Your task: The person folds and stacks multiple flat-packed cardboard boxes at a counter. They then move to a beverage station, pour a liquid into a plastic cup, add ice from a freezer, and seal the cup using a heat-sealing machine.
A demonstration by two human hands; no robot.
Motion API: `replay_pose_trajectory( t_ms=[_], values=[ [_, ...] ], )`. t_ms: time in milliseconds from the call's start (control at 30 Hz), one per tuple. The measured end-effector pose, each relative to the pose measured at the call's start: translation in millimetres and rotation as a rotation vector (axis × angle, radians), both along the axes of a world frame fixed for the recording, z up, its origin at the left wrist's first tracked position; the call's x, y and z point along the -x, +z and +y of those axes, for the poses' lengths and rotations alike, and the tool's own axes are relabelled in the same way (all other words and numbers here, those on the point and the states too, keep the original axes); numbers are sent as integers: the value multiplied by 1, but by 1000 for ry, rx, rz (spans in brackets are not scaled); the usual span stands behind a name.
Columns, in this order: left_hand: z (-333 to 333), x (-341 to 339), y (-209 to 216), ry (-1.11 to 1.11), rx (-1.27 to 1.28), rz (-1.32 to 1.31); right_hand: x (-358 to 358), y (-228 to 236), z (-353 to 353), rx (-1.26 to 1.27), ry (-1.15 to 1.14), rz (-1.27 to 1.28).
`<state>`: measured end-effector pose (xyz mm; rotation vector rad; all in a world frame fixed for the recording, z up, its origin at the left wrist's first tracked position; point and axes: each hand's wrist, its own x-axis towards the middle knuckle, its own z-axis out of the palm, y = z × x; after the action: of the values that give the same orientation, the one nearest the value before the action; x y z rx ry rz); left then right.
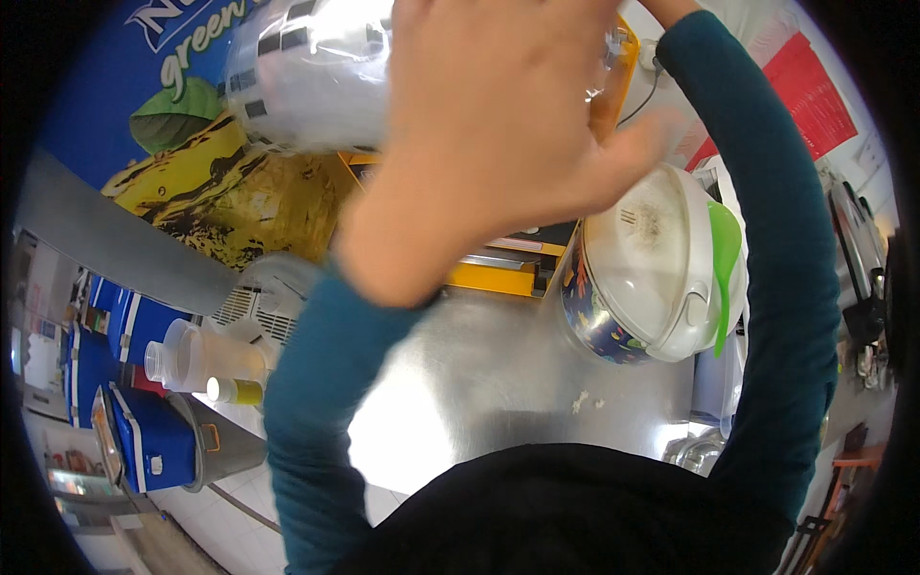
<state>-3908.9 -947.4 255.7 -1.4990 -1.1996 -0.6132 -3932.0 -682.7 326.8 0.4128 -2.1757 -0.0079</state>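
My left hand (pixel 479 144) is raised close before me, fingers spread flat against a clear plastic bag (pixel 307 77) to steady it; my right hand's grip is out of sight above. Beyond, a rice cooker (pixel 652 268) sits on the steel table (pixel 498 383).

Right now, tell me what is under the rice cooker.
The rice cooker, lid shut, stands on the steel counter. A few pale crumbs lie in front of it. The counter directly beneath its base is hidden.
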Motion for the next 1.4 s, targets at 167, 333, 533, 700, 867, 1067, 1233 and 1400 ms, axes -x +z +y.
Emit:
replay_pose_trajectory(
  t_ms=[167,333,533,700,867,1067,1233,1400],
  values=[
    [-46,16,65,198,778,-171,22,20,26,278,-407,88],
    [-47,25,56,204,684,-147,41,14,30,244,-373,78],
    [-32,34,7,240,78,74,19,-1,28,183,-319,95],
    [-12,42,-34,318,-337,159,-6,-14,25,-22,-271,119],
    [-9,56,-60,234,-394,36,-5,-9,7,-164,-286,99],
    [-56,20,-15,47,192,-238,3,14,33,241,-461,231],
    [-54,0,64,633,431,60,53,32,64,150,-570,223],
    [-45,25,49,188,486,-292,64,29,64,244,-541,131]
  ],
)
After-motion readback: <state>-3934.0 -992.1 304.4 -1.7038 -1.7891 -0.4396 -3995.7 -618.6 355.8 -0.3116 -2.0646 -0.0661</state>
